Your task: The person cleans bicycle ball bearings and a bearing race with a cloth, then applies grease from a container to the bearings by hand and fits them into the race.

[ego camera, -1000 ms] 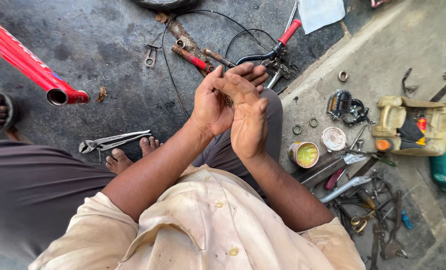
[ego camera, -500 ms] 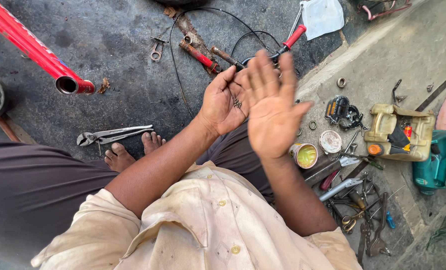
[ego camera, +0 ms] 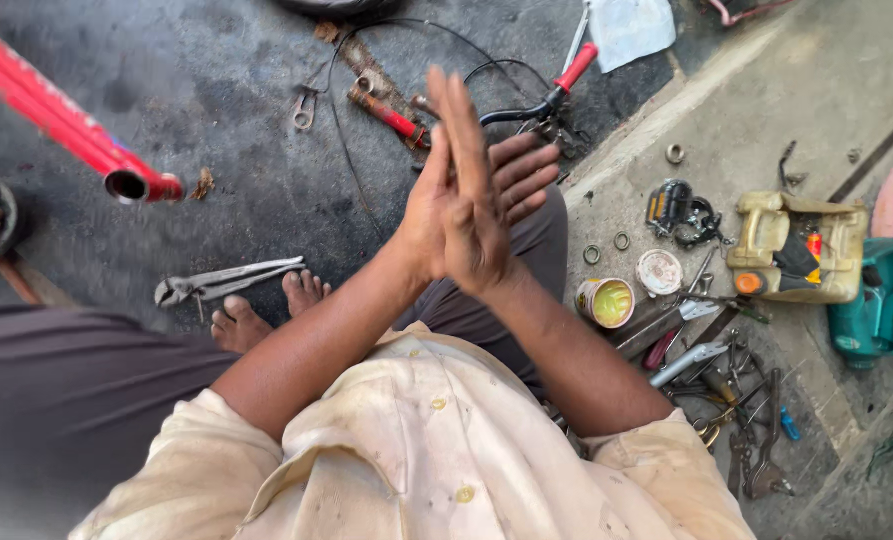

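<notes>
While both hands (ego camera: 466, 215) press palm to palm, seemingly empty, a round yellow-filled tin (ego camera: 606, 302) sits right.

Both forearms rise from the rolled cream sleeves and meet in front of the chest. The left hand (ego camera: 428, 215) and the right hand (ego camera: 486, 215) are pressed flat together, palm against palm, with nothing seen between them. The right hand stands nearly upright, its fingers straight and close together, fingertips pointing away from the body. The left hand lies behind it, turned a little across (so the two do not line up), and its fingers (ego camera: 526, 172) fan out past the right hand's edge. Both wrists are bent, the elbows set wide.
</notes>
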